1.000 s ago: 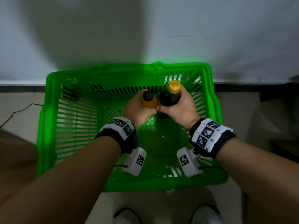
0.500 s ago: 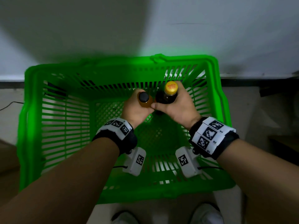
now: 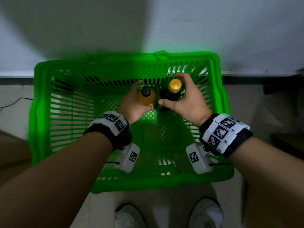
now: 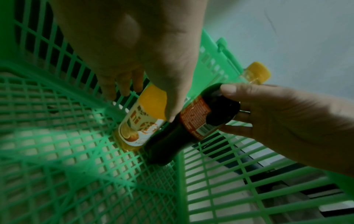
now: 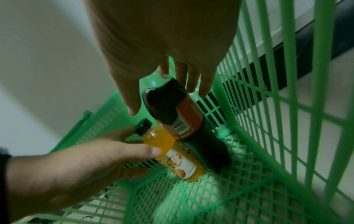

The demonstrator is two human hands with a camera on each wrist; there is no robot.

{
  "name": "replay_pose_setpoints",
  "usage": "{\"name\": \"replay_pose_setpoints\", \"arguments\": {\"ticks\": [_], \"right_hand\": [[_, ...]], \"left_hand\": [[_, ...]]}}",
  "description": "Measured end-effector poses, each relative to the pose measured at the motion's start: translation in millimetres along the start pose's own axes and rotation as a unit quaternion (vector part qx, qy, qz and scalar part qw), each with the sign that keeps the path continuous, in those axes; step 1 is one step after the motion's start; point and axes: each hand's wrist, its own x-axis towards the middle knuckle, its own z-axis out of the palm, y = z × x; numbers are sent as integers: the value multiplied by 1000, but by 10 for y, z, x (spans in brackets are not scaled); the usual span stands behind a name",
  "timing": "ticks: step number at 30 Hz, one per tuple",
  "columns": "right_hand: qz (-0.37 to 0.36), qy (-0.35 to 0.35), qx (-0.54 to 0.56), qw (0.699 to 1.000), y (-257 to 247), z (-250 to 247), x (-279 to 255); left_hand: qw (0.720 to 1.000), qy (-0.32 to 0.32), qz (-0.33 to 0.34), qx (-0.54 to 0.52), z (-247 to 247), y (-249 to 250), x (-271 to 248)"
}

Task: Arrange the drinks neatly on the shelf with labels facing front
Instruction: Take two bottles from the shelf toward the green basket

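Observation:
Two bottles stand side by side on the floor of a green basket [image 3: 35, 112], at its far right corner. The small orange juice bottle [image 3: 146, 98] has a black cap, and my left hand [image 3: 144, 94] wraps it loosely, thumb on its front [image 5: 153, 151]. To its right is the taller dark drink bottle [image 3: 169, 96] with a yellow cap and an orange label [image 4: 197, 119]. My right hand [image 3: 169, 88] curls round its shoulder, thumb in front and fingers behind. The two bottles touch low down.
The basket sits on a pale floor against a white wall [image 3: 148, 22] with a dark skirting strip. Apart from the two bottles the basket's mesh floor [image 3: 156, 137] is bare. My white shoes [image 3: 205, 213] are just in front of it. A thin cable [image 3: 13, 104] lies at the left.
Both hands have lowered the bottles deeper into the basket until they stand on its floor. The fingers have loosened and spread compared with the tight grips before.

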Motion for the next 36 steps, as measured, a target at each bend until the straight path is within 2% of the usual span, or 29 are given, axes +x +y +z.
{"name": "replay_pose_setpoints", "arguments": {"ticks": [4,9,17,25,32,36], "right_hand": [[-8,-12,-34,999,-210,-178,-102],[-25,-26,-118,992,-646,-543,-384],[-75,-54,-292,952,-1890,-1510,-1166],[-55,-81,-325,941,-3247,-2514,-2056],[-27,-8,-319,947,-4576,-3364,-2902],[-24,39,-343,938,-5132,-3785,-3310]], "left_hand": [[993,77,29,85,-271,172,-267],[985,80,71,139,-637,657,-780],[981,8,103,165,-1205,1887,-1821],[964,-38,115,237,-1955,3277,-2970],[942,-74,160,286,-2561,4536,-4022],[927,-75,214,298,-2841,5103,-4377]]}}
